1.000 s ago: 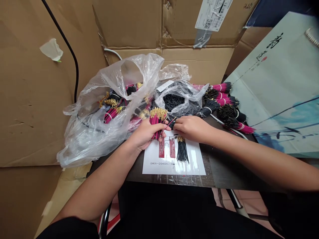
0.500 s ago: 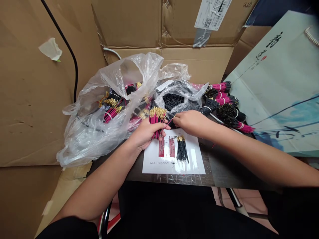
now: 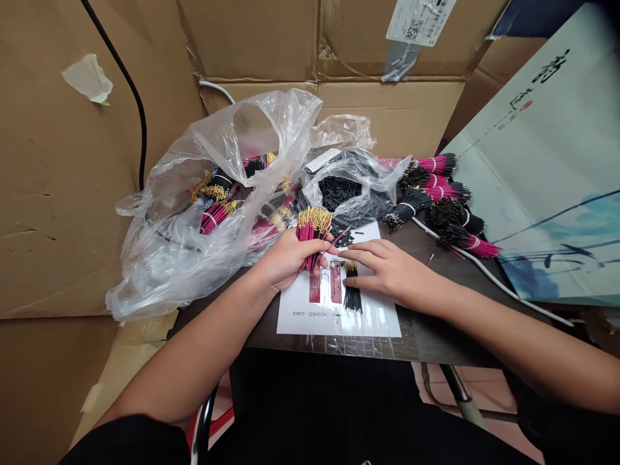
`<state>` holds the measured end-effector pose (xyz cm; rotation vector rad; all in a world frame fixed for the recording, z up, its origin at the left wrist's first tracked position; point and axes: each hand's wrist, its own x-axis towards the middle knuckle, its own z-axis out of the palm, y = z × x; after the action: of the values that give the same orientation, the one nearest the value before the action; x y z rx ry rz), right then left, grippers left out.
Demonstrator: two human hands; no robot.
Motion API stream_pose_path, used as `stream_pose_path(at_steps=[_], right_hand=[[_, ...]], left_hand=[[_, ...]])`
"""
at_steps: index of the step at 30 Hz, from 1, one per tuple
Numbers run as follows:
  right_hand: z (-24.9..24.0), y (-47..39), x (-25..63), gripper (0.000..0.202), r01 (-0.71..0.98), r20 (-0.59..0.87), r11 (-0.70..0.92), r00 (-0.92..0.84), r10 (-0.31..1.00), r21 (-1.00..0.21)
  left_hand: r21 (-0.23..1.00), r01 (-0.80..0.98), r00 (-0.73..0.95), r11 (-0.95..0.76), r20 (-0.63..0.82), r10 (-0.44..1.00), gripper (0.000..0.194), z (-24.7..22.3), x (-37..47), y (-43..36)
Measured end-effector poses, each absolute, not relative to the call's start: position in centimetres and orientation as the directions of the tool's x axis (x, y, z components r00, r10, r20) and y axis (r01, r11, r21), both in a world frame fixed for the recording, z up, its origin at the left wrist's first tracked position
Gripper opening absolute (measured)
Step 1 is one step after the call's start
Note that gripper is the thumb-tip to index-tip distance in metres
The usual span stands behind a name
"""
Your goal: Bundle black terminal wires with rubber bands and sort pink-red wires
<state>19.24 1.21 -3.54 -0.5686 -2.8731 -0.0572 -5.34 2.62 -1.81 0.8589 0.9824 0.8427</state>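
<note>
Left hand (image 3: 285, 258): gripping pink wire bundle (image 3: 310, 234) | Right hand (image 3: 387, 271): flat, fingers spread, on black wire bundle (image 3: 352, 296) | Beneath both: printed sheet (image 3: 339, 316), reads "DRS-206DC-"

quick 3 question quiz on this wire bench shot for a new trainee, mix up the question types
1. True or false: the left hand grips a bundle of pink wires with gold tips pointing up.
2. Which lies on the white sheet beside the right hand? A) scissors B) a small pile of black wires C) a tape roll
3. Fill in: the small black sleeves sit in an open clear ____ behind the hands.

Key: 1 true; 2 B; 3 plastic bag
</note>
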Motion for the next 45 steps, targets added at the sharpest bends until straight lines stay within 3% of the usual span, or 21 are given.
stream_pose_path(at_steps=[5, 8, 11, 13, 19, 22, 25, 27, 29, 32, 34, 40, 45], right_hand=[[-4.0, 1.3, 19.9, 0.029, 0.438, 0.375, 0.894, -0.816, 0.440, -0.097], [-3.1, 0.8, 20.4, 0.015, 0.550, 0.497, 0.766, -0.588, 0.638, -0.333], [-2.1, 0.2, 19.9, 0.015, 0.551, 0.358, 0.509, -0.364, 0.860, -0.661], [-2.0, -0.2, 19.0, 0.024, 0.503, 0.205, 0.354, -0.328, 0.922, -0.788], [-3.2, -0.8, 16.9, 0.031, 0.376, 0.012, 0.132, -0.304, 0.952, -0.917], [-2.8, -0.5, 17.5, 0.030, 0.371, 0.027, 0.150, -0.316, 0.948, -0.916], [-1.0, 0.5, 20.2, 0.027, 0.391, 0.065, 0.260, -0.447, 0.892, -0.883], [0.1, 1.2, 23.1, 0.026, 0.489, 0.045, 0.344, -0.524, 0.850, -0.801], [0.6, 1.7, 26.3, 0.028, 0.617, 0.068, 0.406, -0.495, 0.866, -0.674], [-0.5, 2.0, 30.2, 0.031, 0.723, -0.020, 0.458, -0.545, 0.838, -0.517], [-2.0, 1.9, 31.6, 0.031, 0.729, -0.019, 0.496, -0.571, 0.821, -0.472], [-4.9, 0.5, 32.4, 0.023, 0.717, 0.181, 0.630, -0.605, 0.775, -0.300], [-5.0, -1.4, 31.6, 0.022, 0.745, 0.204, 0.634, -0.601, 0.773, -0.208]], left_hand=[[0.906, -0.146, 0.422, 0.398, -0.306, 0.853, 0.018, -1.4, -5.2, 2.0], [0.905, -0.106, 0.482, 0.413, -0.316, 0.817, 0.014, -1.3, -5.1, 1.6], [0.906, -0.042, 0.580, 0.422, -0.321, 0.748, 0.014, -1.5, -5.1, 1.4], [0.909, 0.002, 0.634, 0.417, -0.324, 0.702, 0.018, -1.7, -5.1, 1.3], [0.901, 0.056, 0.639, 0.431, -0.364, 0.678, 0.018, -1.9, -4.9, 1.2], [0.896, 0.055, 0.626, 0.442, -0.376, 0.683, 0.020, -1.9, -4.9, 1.2], [0.894, 0.022, 0.551, 0.448, -0.385, 0.741, 0.017, -1.9, -5.0, 1.5], [0.897, -0.033, 0.473, 0.441, -0.375, 0.797, 0.019, -1.9, -5.1, 1.7], [0.897, -0.081, 0.421, 0.434, -0.364, 0.831, 0.023, -1.8, -5.2, 2.0], [0.890, -0.089, 0.421, 0.447, -0.372, 0.827, 0.022, -1.7, -5.2, 2.2], [0.887, -0.083, 0.423, 0.453, -0.380, 0.822, 0.023, -1.7, -5.1, 2.2], [0.876, -0.090, 0.418, 0.474, -0.399, 0.816, 0.022, -1.7, -5.0, 2.1], [0.855, -0.100, 0.453, 0.509, -0.416, 0.788, 0.021, -1.7, -5.0, 2.0]])
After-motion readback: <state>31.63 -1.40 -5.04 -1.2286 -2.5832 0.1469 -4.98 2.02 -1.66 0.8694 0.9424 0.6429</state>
